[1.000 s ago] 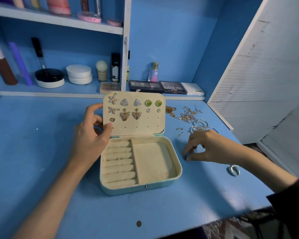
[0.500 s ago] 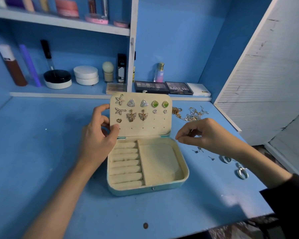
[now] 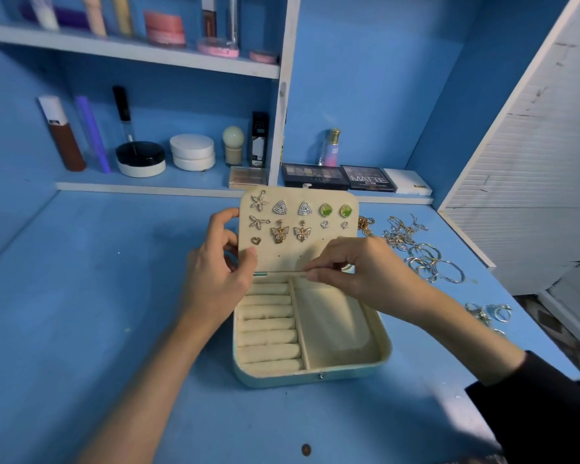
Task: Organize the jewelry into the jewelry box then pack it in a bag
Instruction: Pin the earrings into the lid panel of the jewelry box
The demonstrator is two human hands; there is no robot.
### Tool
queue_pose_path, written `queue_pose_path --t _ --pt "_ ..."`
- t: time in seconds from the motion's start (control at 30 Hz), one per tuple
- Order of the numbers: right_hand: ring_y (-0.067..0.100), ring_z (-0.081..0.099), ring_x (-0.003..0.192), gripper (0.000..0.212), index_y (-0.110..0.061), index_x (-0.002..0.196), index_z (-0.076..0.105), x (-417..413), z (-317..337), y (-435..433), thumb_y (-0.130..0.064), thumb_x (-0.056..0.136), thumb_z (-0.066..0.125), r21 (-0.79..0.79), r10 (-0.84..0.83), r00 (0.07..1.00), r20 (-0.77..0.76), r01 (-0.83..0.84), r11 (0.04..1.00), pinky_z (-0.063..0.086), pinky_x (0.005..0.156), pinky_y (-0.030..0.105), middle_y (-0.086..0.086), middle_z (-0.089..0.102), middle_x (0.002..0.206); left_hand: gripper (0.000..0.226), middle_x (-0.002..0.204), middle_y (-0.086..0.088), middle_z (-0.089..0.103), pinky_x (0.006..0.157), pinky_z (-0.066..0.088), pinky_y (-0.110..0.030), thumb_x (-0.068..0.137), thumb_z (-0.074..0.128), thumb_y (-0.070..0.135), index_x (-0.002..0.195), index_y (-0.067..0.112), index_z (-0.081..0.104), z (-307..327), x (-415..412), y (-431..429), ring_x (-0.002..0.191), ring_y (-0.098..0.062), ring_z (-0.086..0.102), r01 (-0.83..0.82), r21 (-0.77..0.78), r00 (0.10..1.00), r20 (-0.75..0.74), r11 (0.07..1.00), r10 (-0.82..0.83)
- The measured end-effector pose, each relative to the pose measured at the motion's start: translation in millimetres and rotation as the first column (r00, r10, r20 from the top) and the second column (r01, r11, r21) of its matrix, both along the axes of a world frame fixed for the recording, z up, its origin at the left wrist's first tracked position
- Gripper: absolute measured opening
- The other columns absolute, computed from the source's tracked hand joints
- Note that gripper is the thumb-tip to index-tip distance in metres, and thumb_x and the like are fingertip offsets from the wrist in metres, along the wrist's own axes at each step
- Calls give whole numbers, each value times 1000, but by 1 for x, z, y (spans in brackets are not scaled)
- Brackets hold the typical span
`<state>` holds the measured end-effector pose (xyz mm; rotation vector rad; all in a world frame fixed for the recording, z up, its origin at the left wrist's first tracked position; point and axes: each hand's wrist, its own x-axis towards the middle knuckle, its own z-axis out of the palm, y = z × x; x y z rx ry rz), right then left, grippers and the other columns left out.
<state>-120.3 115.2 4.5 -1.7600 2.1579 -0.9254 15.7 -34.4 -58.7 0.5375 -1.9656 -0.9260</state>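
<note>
An open cream-lined jewelry box sits on the blue table, its upright lid studded with several earrings. My left hand grips the lid's left edge, thumb on its front. My right hand hovers in front of the lid's lower right part, fingertips pinched together on a small piece too tiny to make out. The ring rolls and the flat compartment inside the box hold nothing. Loose gold chains and silver hoops lie right of the box.
More silver rings lie near the table's right edge. Makeup palettes, jars and bottles line the back shelf. A white slatted panel stands at the right. A small coin lies near the front edge.
My right hand lifted from the table right of the box and moved left, up to the lid's lower part, fingers pinched. My left hand stayed on the lid.
</note>
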Motion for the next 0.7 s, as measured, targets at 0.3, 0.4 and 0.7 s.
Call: queue_pose_path --t 0.3,0.4,0.7 --pt "-6 50 70 7 -3 79 73 6 -9 -21 -7 82 68 -122 -107 990 -89 96 988 35 65 6 -13 59 67 41 79 19 64 60 45 -23 80 56 21 119 23 45 0 0 1 66 -4 58 -3 -18 1000 -10 1000 3" --pt "-14 49 70 11 -7 87 74 8 -12 -25 -6 85 64 -114 -120 986 -113 108 988 36 70 4 -8 64 77 41 79 20 63 59 46 -23 80 56 20 119 22 45 0 0 1 67 -3 58 1 -20 1000 -13 1000 -1" --pt "8 39 45 4 -21 76 73 6 -18 -25 -20 80 71 -179 -352 929 114 367 913 32 50 24 -9 46 43 41 75 19 62 59 44 -24 80 56 17 119 20 46 0 -1 1 64 -5 56 -3 -27 1000 -20 1000 2"
